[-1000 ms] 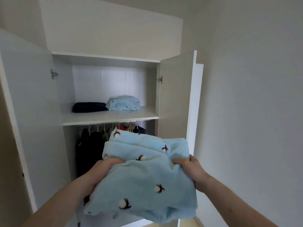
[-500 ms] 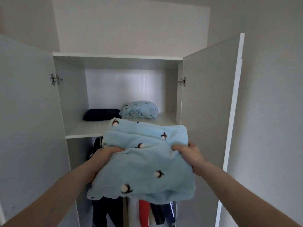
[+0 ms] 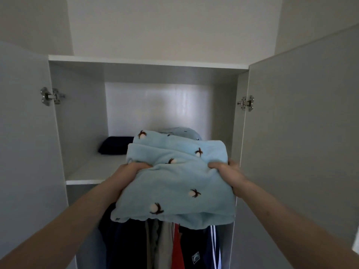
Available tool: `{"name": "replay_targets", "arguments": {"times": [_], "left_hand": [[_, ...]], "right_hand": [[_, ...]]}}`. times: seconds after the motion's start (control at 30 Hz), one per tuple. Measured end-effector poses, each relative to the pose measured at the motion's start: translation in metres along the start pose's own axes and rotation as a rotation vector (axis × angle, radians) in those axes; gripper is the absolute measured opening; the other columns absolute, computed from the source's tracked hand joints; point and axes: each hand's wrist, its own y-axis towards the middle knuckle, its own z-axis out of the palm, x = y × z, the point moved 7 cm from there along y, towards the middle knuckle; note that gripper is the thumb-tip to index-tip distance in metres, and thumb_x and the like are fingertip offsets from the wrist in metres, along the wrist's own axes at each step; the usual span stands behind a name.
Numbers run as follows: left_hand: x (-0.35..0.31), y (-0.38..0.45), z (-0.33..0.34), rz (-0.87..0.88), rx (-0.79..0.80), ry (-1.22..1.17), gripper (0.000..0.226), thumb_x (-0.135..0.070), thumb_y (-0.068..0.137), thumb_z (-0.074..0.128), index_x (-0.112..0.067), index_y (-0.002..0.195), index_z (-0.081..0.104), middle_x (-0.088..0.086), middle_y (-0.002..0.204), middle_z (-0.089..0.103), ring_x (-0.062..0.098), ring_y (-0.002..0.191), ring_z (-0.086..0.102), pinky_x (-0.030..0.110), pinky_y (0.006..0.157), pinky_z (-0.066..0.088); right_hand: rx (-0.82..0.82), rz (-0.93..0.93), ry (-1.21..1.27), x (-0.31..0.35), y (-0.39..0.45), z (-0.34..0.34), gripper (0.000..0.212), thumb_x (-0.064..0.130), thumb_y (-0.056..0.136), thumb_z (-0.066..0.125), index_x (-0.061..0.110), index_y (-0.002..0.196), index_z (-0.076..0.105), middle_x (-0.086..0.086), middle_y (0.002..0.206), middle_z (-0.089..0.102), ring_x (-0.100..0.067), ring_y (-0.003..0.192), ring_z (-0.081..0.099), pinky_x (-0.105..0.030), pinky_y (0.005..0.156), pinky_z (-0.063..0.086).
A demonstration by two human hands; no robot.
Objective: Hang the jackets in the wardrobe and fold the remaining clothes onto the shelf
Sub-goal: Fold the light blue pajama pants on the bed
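Wardrobe [image 3: 147,64] is filling the frame, both doors swung wide: the left door [image 3: 25,133] along the left edge, the right door [image 3: 301,133] along the right, a metal hinge [image 3: 51,96] showing at upper left. Both hands are gripping a folded light-blue fleece garment [image 3: 174,183] at centre frame, in front of the shelf [image 3: 85,175] edge. The left hand [image 3: 130,169] is clutching its left side, fingers curled into the cloth; the right hand [image 3: 227,169] is clutching the right side likewise. On the shelf at the back, a dark folded piece [image 3: 114,145] is lying left of centre, and a blue folded bundle [image 3: 180,132] is peeking over the held garment. Below, hanging jackets [image 3: 186,247] are crowding the bottom centre; one carries a small badge, too blurred to read.
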Motion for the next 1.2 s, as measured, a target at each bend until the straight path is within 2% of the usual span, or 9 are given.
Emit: {"name": "replay_targets", "arguments": {"times": [0.13,0.23,0.4,0.7,0.87,0.97,1.07,1.13,1.2], "left_hand": [[-0.017,0.073,0.005,0.038,0.069,-0.012,0.067,-0.033,0.052,0.087,-0.009,0.114,0.075,0.014,0.106,0.077,0.035,0.100,0.074,0.061,0.100,0.052],[-0.019,0.127,0.005,0.014,0.063,-0.025,0.071,-0.033,0.052,0.086,-0.007,0.117,0.071,0.013,0.102,0.078,0.033,0.092,0.075,0.050,0.092,0.058],[-0.014,0.191,0.010,-0.059,0.116,-0.066,0.075,-0.027,0.066,0.083,-0.005,0.133,0.060,0.018,0.118,0.071,0.038,0.101,0.071,0.053,0.098,0.055],[-0.022,0.250,-0.018,-0.065,0.242,-0.059,0.055,-0.030,0.078,0.076,-0.009,0.128,0.067,0.021,0.119,0.072,0.041,0.111,0.069,0.061,0.107,0.046],[-0.001,0.263,-0.081,-0.116,0.119,0.085,0.053,-0.033,0.080,0.075,-0.011,0.128,0.067,0.018,0.117,0.073,0.039,0.110,0.069,0.059,0.107,0.047],[0.018,0.261,-0.126,-0.185,0.013,0.151,0.045,-0.036,0.087,0.069,-0.010,0.124,0.068,0.017,0.112,0.075,0.036,0.108,0.069,0.051,0.104,0.050],[0.024,0.257,-0.160,-0.243,-0.015,0.234,0.044,-0.040,0.088,0.070,-0.010,0.120,0.070,0.012,0.099,0.079,0.030,0.099,0.071,0.038,0.083,0.055],[0.022,0.258,-0.182,-0.238,-0.110,0.358,0.053,-0.038,0.087,0.074,-0.008,0.129,0.064,0.013,0.112,0.074,0.027,0.102,0.068,0.032,0.073,0.051],[0.011,0.257,-0.201,-0.185,-0.283,0.603,0.067,-0.035,0.087,0.073,-0.004,0.142,0.050,0.017,0.137,0.058,0.032,0.118,0.059,0.033,0.082,0.046]], "right_hand": [[-0.038,0.013,-0.014,0.009,0.057,0.012,0.025,0.026,0.077,0.082,0.026,0.094,0.063,0.001,0.091,0.073,-0.019,0.079,0.071,-0.022,0.049,0.052],[-0.080,0.024,-0.047,0.010,0.097,0.021,0.040,0.025,0.077,0.082,0.016,0.112,0.066,-0.007,0.101,0.073,-0.027,0.087,0.072,-0.030,0.062,0.057],[-0.156,0.042,-0.093,0.000,0.147,0.031,0.060,0.027,0.075,0.084,0.011,0.128,0.062,-0.013,0.115,0.071,-0.034,0.099,0.070,-0.050,0.091,0.059],[-0.130,-0.006,-0.044,0.002,0.205,0.078,0.078,0.037,0.076,0.083,0.019,0.144,0.047,-0.001,0.116,0.066,-0.022,0.098,0.069,-0.035,0.076,0.058],[0.077,-0.017,-0.119,-0.005,0.215,0.135,0.078,0.034,0.085,0.076,0.036,0.153,0.036,0.002,0.127,0.062,-0.020,0.102,0.067,-0.033,0.075,0.057],[0.245,-0.082,-0.272,-0.015,0.212,0.177,0.068,0.037,0.089,0.075,0.034,0.150,0.045,0.005,0.144,0.048,-0.011,0.115,0.056,-0.023,0.089,0.048],[0.379,-0.166,-0.422,-0.029,0.208,0.225,0.066,0.041,0.090,0.072,0.031,0.150,0.045,0.007,0.156,0.039,-0.011,0.132,0.047,-0.024,0.107,0.037],[0.423,-0.186,-0.500,-0.040,0.206,0.255,0.069,0.048,0.093,0.066,0.032,0.154,0.039,0.006,0.164,0.022,-0.016,0.150,0.027,-0.031,0.119,0.024],[0.437,-0.219,-0.524,-0.049,0.205,0.280,0.068,0.052,0.094,0.061,0.033,0.155,0.036,0.006,0.167,0.011,-0.018,0.153,0.019,-0.030,0.118,0.019]]}}
